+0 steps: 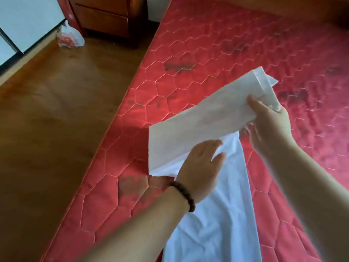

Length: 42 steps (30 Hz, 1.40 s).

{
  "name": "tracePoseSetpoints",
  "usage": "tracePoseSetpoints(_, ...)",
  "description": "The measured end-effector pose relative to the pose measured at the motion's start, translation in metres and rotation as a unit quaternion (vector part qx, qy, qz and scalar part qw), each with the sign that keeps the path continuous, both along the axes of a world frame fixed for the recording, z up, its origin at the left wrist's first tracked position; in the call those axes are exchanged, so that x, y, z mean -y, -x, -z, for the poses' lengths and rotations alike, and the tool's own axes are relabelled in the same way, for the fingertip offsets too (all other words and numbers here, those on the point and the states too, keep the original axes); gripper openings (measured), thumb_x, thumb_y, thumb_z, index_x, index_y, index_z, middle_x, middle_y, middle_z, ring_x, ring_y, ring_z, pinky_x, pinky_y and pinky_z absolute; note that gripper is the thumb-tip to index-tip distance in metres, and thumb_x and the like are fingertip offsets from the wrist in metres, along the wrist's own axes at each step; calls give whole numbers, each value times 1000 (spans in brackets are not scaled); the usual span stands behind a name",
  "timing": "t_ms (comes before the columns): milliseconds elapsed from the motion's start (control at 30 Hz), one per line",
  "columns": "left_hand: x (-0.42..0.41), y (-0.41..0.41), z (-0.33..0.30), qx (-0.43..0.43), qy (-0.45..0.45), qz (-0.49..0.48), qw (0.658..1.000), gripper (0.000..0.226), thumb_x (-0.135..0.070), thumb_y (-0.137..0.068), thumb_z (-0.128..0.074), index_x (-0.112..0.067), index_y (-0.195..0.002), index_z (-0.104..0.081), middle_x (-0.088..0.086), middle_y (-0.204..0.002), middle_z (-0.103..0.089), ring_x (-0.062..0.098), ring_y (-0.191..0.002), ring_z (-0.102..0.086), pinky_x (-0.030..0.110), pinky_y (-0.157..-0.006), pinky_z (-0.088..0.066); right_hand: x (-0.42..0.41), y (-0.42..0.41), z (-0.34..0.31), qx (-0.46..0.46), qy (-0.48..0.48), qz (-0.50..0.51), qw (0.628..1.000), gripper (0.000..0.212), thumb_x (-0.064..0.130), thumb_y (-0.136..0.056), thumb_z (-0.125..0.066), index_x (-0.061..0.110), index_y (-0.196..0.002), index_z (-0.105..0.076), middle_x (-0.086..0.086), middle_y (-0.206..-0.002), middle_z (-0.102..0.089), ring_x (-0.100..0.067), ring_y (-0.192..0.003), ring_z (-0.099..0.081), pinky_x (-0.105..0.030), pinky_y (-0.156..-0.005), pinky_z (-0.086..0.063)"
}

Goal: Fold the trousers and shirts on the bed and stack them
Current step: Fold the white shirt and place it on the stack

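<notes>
My left hand [200,167] lies palm down on the white garment [213,214], fingers straight and slightly spread, pressing the cloth at the fold line; the fingertips reach just under the edge of the raised flap. A bead bracelet [183,193] sits on that wrist.

My right hand [270,123] grips the raised part of the garment — thumb on top of the flap, fingers curled beneath it. The curled fingers are mostly hidden by the cloth, so only the thumb and part of the lower fingers can be made out.

The garment lies on the red mattress [245,53], near its left edge. Its lower section runs from the bottom of the view up toward my hands, long axis pointing away from me; the bottom end is cut off by the frame. The raised section is a flat, folded band, tilted, with its long axis running from lower left to upper right. Its far end shows loose layered corners past my right hand. Whether the garment is a shirt or trousers cannot be told.

To the left of the mattress: wooden floor [47,129], a dark wooden cabinet [107,16] — top cut off — and a plastic bag [69,37] on the floor beside it.
</notes>
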State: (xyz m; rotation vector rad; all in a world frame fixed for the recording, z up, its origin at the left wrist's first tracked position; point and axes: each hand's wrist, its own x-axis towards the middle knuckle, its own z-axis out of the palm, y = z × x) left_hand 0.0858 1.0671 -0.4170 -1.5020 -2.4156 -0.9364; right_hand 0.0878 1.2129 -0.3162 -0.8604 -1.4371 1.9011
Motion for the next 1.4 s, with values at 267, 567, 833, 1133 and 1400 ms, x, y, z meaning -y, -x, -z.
tracePoseSetpoints(267, -7, -45, 111, 94, 435, -200, 873, 58, -48, -98, -32, -13, -144, -32, 17, -142, -37, 37, -132, -29, 47, -115, -15, -134, -166, 85, 29, 100, 173, 979, 15, 9, -90, -62, 16, -104, -62, 3, -94, -75, -16, -97, -70, -35, -79, -58)
tracePoseSetpoints(567, -4, -62, 131, 0, 374, -216, 902, 48, -25, -74, -75, 4, -111, -65, 22, -111, -63, 38, -112, -56, 48, -108, -36, -164, -242, 190, 532, -104, 222, 810, 58, 11, -80, -62, 12, -135, -46, -17, -128, -53, -36, -113, -53, -45, -94, -44)
tracePoseSetpoints(833, -11, -67, 142, 68, 324, -202, 922, 42, -44, -79, -64, -10, -104, -68, 20, -115, -62, 41, -115, -54, 52, -108, -37, -88, -85, 185, 389, -394, -230, 800, 47, 19, -86, -66, 11, -130, -52, -12, -129, -52, -28, -120, -49, -31, -96, -36)
tracePoseSetpoints(1133, -5, -68, 159, 93, 279, -205, 933, 50, -49, -85, -46, -15, -118, -61, 11, -134, -55, 36, -133, -40, 50, -116, -21, -42, 78, 201, 429, -364, -379, 735, 68, 67, -75, -63, 14, -116, -51, -3, -106, -59, -24, -102, -54, -37, -80, -46)
tracePoseSetpoints(1400, -4, -67, 157, 94, 250, -208, 941, 51, -45, -81, -50, -17, -121, -61, 7, -134, -54, 35, -132, -42, 46, -117, -16, -54, 120, 194, 486, -319, -469, 665, 52, 57, -70, -75, 12, -94, -62, 2, -84, -54, -17, -72, -53, -28, -59, -38)
